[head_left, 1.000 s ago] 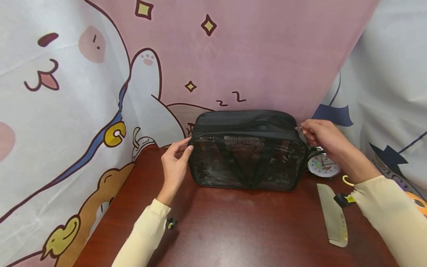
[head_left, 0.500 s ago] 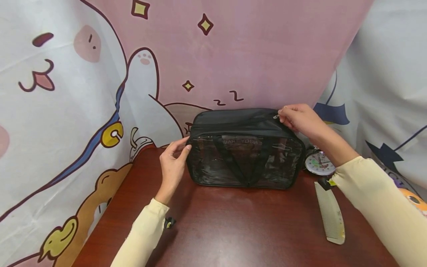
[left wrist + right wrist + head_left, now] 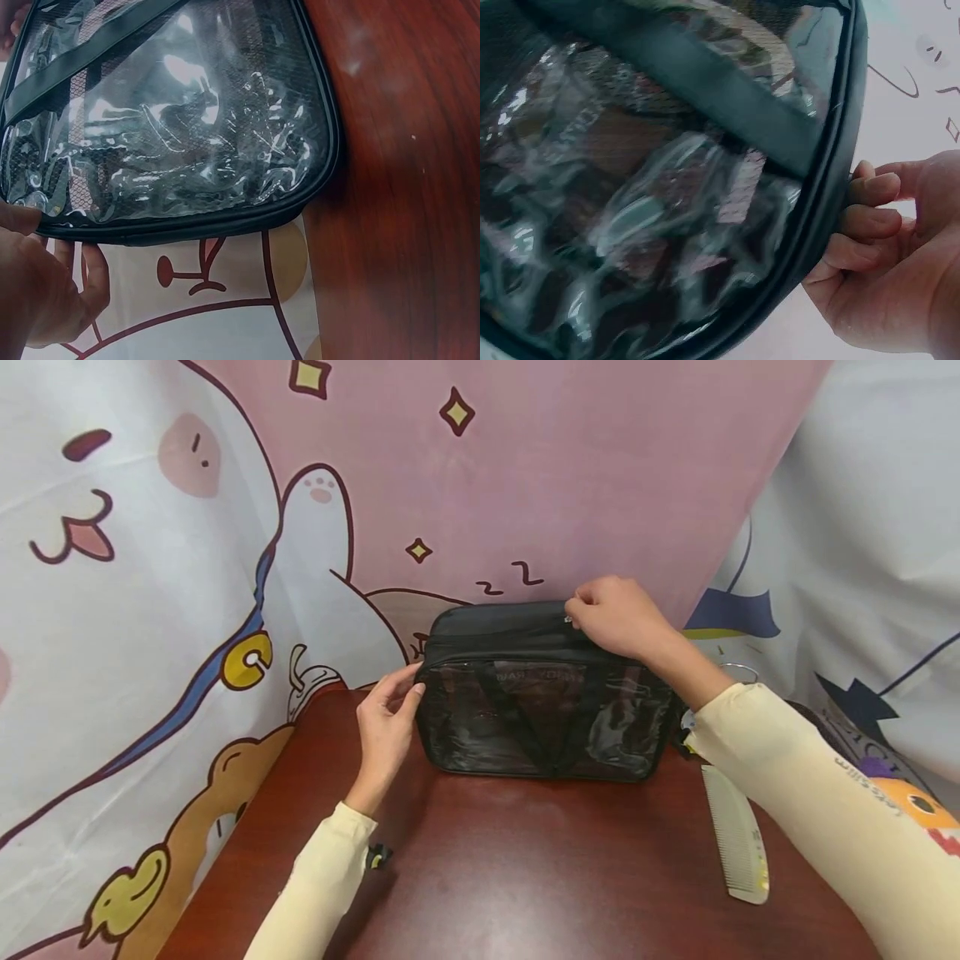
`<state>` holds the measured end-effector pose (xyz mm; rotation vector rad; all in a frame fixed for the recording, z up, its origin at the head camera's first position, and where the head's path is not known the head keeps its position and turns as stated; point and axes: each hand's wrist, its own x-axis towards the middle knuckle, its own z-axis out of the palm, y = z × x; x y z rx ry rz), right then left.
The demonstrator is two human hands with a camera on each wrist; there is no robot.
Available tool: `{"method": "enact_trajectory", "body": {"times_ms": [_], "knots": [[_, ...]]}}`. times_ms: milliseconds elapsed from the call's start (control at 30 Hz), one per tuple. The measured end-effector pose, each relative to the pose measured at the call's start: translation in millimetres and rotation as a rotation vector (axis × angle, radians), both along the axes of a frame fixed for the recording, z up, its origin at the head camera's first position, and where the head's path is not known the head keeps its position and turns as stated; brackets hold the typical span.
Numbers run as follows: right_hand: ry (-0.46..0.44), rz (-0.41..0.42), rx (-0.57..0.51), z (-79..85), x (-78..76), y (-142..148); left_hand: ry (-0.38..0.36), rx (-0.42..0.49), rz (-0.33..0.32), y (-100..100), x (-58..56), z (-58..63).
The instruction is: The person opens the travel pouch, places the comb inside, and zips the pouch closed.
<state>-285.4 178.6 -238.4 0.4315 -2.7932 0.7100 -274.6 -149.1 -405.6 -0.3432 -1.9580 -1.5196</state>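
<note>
A black toiletry bag (image 3: 480,727) with a clear plastic front stands upright on the table, its strap handle hanging in a V down the front. At its upper left corner my left hand (image 3: 385,722) grips the edge, thumb in front and fingers behind; the left wrist view shows these fingers (image 3: 96,274) along the dark piping. Over the top, right of centre, my right hand (image 3: 618,617) pinches the small metal zipper pull (image 3: 567,619). In the right wrist view the curled fingers (image 3: 874,221) sit against the top edge, and the pull is mostly hidden.
A pale comb (image 3: 738,839) lies on the reddish-brown table (image 3: 525,868) at the right. Behind the right sleeve (image 3: 787,777), an alarm clock (image 3: 738,670) is mostly covered. Printed cartoon cloth (image 3: 600,468) hangs close behind the bag and along both sides.
My right hand has drawn the zipper pull leftward along the bag's top, from the right end toward the middle. The right sleeve now covers most of the clock. The left hand keeps its grip.
</note>
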Motion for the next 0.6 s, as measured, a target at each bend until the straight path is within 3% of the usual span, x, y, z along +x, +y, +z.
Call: {"method": "enact_trajectory", "body": {"times_ms": [233,367,600], "knots": [[0.001,-0.027,0.069,2.6,-6.0,-31,-0.007,-0.005,-0.01,-1,0.7,-0.7],[-0.026,0.014,0.098,4.1,-12.3,-52,-0.008,-0.001,-0.005,-1,1.4,-1.4],[-0.268,0.145,-0.054,15.8,-30.7,-76,-0.013,0.013,-0.011,-1,0.7,-3.0]]}}
